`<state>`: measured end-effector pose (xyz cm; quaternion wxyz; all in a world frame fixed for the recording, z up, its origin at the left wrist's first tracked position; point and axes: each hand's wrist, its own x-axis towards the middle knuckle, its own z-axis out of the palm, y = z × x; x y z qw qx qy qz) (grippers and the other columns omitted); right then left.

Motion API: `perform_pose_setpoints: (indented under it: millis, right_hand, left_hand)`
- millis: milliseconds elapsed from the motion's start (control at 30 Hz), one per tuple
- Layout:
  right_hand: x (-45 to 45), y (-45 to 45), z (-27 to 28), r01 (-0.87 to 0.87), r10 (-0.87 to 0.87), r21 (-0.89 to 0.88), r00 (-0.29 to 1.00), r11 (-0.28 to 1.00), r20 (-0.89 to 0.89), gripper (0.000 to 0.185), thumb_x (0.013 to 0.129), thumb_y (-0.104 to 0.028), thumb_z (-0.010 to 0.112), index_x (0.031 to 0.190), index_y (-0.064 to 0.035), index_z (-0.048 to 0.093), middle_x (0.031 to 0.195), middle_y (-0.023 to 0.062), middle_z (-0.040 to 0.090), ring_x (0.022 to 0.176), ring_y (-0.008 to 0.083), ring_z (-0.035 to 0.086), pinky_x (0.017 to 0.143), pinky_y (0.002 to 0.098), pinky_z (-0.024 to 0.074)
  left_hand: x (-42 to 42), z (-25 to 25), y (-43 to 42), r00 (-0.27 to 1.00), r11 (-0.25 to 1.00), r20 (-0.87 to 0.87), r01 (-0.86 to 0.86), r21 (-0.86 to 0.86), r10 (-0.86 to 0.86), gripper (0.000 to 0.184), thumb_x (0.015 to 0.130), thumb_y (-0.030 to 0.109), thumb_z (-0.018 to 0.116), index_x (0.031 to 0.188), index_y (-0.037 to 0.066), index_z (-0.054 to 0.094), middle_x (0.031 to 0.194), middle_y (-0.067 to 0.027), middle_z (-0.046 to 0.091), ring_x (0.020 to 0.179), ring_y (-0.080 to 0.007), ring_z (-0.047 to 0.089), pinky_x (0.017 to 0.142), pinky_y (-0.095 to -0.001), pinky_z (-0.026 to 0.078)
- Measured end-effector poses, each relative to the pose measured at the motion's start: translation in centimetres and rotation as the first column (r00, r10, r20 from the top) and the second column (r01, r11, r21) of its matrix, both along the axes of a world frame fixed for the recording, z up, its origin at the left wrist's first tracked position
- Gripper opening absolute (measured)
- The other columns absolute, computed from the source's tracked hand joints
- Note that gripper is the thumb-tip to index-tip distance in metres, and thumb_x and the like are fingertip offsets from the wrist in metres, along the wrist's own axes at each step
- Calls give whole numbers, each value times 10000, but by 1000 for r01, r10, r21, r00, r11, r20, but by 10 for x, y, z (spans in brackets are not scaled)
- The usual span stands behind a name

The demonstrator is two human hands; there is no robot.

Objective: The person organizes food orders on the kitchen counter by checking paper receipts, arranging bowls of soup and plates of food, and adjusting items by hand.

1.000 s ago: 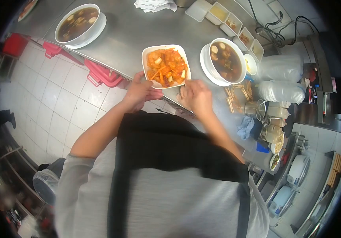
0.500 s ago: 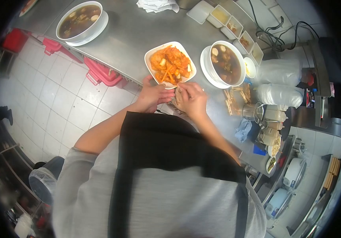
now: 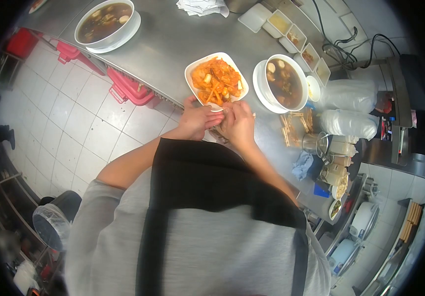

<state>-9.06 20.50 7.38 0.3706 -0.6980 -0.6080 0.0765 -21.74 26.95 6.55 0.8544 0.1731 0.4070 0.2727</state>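
Note:
A square white bowl [image 3: 243, 93] of orange-red food [image 3: 216, 80] is close to the steel counter's front edge. My left hand [image 3: 197, 120] is at the bowl's near left rim, palm turned partly up and fingers stretched toward the right. Against the near rim, my right hand [image 3: 238, 123] has its fingers bent and pressed together; a small pale brown thing shows under it, too hidden to name. Right of the bowl stands a soup bowl [image 3: 285, 84] on a white saucer. Another soup bowl [image 3: 104, 24] sits at the far left.
Small tubs [image 3: 293, 39] of ingredients line the counter's back right. Bundled wooden sticks [image 3: 288, 130], a metal jug [image 3: 315, 144], a blue cloth [image 3: 302, 165] and bottles are on the right. White papers [image 3: 202, 6] lie at the back. Pink bins [image 3: 128, 89] stand below the edge.
The bowl of orange food has shifted right and turned slightly. My left hand has moved right with it, and my right hand has come left, so both hands are now close together.

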Motion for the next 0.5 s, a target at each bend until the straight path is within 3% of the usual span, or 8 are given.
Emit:
perform_pose_setpoints:
  millis: [200, 300, 333, 433, 500]
  right_hand:
    - [13, 8, 9, -52, -18, -271, 968, 961, -250, 116, 816, -17, 556, 900, 11, 631, 839, 139, 590, 791, 263, 595, 720, 323, 466]
    - [48, 7, 6, -172, -34, -251, 760, 953, -649, 136, 834, -19, 542, 932, 5, 634, 840, 89, 597, 803, 197, 590, 765, 286, 452]
    - [56, 2, 17, -152, -50, -235, 734, 960, -678, 148, 844, -15, 537, 954, -8, 637, 860, 60, 594, 838, 152, 577, 793, 273, 442]
    - [73, -25, 41, -55, 37, -33, 918, 998, -396, 143, 832, -21, 570, 958, -20, 636, 891, 74, 590, 851, 172, 580, 788, 275, 442]
    - [62, -44, 51, 20, -27, -48, 989, 999, -148, 148, 800, -31, 612, 945, -27, 641, 914, 84, 583, 870, 206, 569, 792, 293, 440]
  left_hand:
    - [2, 0, -2, 998, 998, -20, 56, 12, -56, 592, 904, 33, 468, 1311, 111, 46, 1030, -233, 562, 900, -281, 632, 789, -368, 531]
    - [3, 3, -2, 996, 995, -14, 92, 30, -92, 588, 917, 56, 460, 1319, 119, 37, 1026, -229, 579, 897, -272, 632, 782, -354, 524]
    - [3, 4, -1, 994, 994, -21, 103, 27, -103, 591, 919, 63, 460, 1323, 122, 32, 1026, -230, 582, 895, -269, 632, 780, -352, 522]
    - [4, 2, 2, 991, 991, -39, 126, 33, -125, 559, 931, 105, 455, 1323, 141, 57, 1006, -200, 592, 866, -243, 633, 752, -326, 522]
    - [2, -2, 3, 990, 990, -48, 134, 42, -132, 565, 929, 128, 475, 1329, 148, 76, 987, -173, 590, 857, -236, 631, 751, -322, 517]
